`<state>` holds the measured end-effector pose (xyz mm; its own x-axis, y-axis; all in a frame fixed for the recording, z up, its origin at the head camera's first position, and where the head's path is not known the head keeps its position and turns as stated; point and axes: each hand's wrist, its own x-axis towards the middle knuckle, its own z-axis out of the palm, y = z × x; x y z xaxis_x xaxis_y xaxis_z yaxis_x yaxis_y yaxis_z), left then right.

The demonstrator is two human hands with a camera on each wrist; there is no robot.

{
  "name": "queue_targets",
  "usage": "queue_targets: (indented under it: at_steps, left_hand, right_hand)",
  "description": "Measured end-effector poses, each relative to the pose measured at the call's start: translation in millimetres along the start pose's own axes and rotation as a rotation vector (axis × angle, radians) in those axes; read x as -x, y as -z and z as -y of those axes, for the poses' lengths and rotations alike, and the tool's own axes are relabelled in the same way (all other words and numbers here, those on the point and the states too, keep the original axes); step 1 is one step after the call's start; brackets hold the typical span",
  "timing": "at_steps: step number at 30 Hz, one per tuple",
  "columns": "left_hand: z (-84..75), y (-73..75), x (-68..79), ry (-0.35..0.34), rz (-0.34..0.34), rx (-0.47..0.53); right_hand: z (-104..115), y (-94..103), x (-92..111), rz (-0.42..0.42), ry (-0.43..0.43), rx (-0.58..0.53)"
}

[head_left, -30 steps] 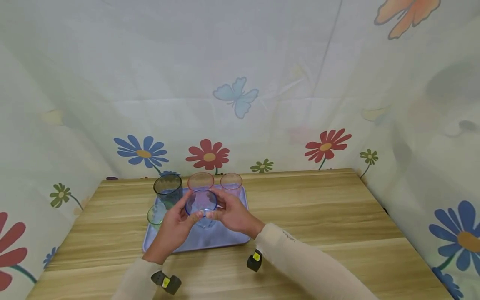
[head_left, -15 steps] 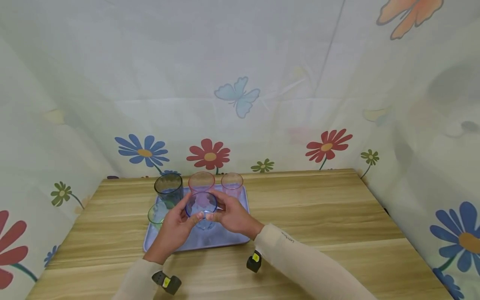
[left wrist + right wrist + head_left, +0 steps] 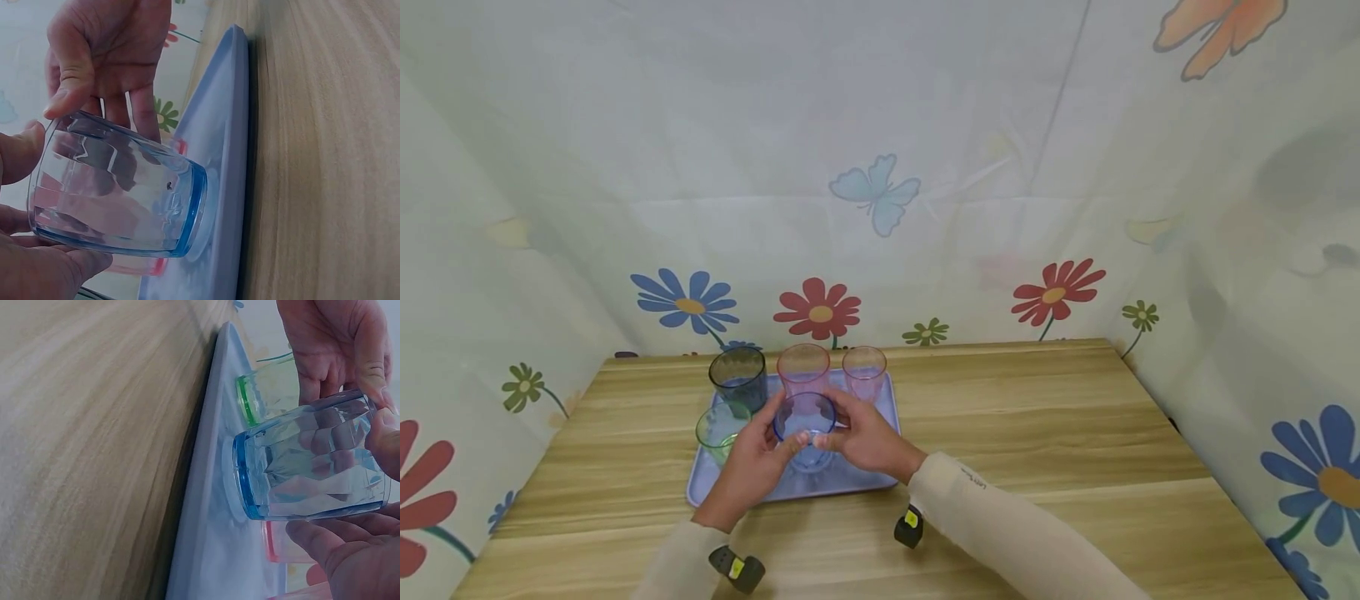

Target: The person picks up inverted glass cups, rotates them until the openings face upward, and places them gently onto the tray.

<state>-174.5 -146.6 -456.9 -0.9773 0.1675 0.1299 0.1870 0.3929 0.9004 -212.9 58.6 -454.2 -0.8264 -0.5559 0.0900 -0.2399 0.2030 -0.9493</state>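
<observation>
Between both hands, a clear blue drinking cup point(image 3: 806, 414) is held upright near the front middle of the lavender tray point(image 3: 820, 483). My left hand point(image 3: 751, 467) grips its left side, thumb near the rim. On the opposite side, my right hand point(image 3: 871, 435) grips it, and the two thumbs almost meet at the near rim. In the left wrist view the cup's blue base point(image 3: 192, 209) is very close to the tray; whether it touches cannot be told. The green cup point(image 3: 269, 394) stands just left of my left hand.
At the tray's back stand a dark grey cup point(image 3: 739, 383), a red-rimmed pink cup point(image 3: 803, 371) and a smaller pink cup point(image 3: 865, 375). A wooden table point(image 3: 1037, 425) extends around the tray. Flower-patterned cloth point(image 3: 955, 250) rises behind and at both sides.
Both hands have brought the blue cup slightly lower and nearer to the person, over the tray. More of the green cup shows now. The other cups and the tray stay put.
</observation>
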Motion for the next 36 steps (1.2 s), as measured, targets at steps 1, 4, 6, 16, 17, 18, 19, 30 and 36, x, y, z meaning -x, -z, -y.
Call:
queue_targets:
  at_steps: [1, 4, 6, 16, 17, 18, 19, 30, 36]
  left_hand:
    - [0.7, -0.1, 0.0, 0.0, 0.0, -0.002]
    - [1.7, -0.9, -0.2, -0.004, -0.003, -0.009]
    - [2.1, -1.6, -0.3, -0.009, -0.004, -0.005]
    - [3.8, -2.6, -1.4, -0.007, 0.007, 0.006]
    - [3.7, -2.8, -1.3, -0.006, 0.007, 0.006]
    - [3.6, -3.0, -1.1, -0.005, 0.006, 0.003]
    - [3.5, -3.2, -1.1, -0.005, 0.004, -0.001]
    - [4.1, 0.4, 1.2, 0.017, 0.021, -0.06]
    - [2.1, 4.3, 0.4, 0.046, 0.039, -0.124]
  right_hand:
    - [-0.8, -0.1, -0.2, 0.001, 0.0, 0.002]
    - [-2.3, -0.1, -0.3, 0.002, 0.001, 0.014]
    - [-3.4, -0.2, -0.4, 0.002, 0.004, 0.026]
    - [-5.9, -0.9, -0.1, 0.01, 0.049, 0.045]
    - [-6.1, -1.0, 0.1, 0.012, 0.05, 0.049]
    - [-6.3, -1.1, 0.2, 0.012, 0.049, 0.054]
    - [-6.4, -1.1, 0.3, 0.012, 0.047, 0.063]
    - [-5.5, -2.6, 0.0, 0.009, 0.028, 0.153]
    - [-1.4, -1.8, -0.1, 0.002, 0.005, 0.197]
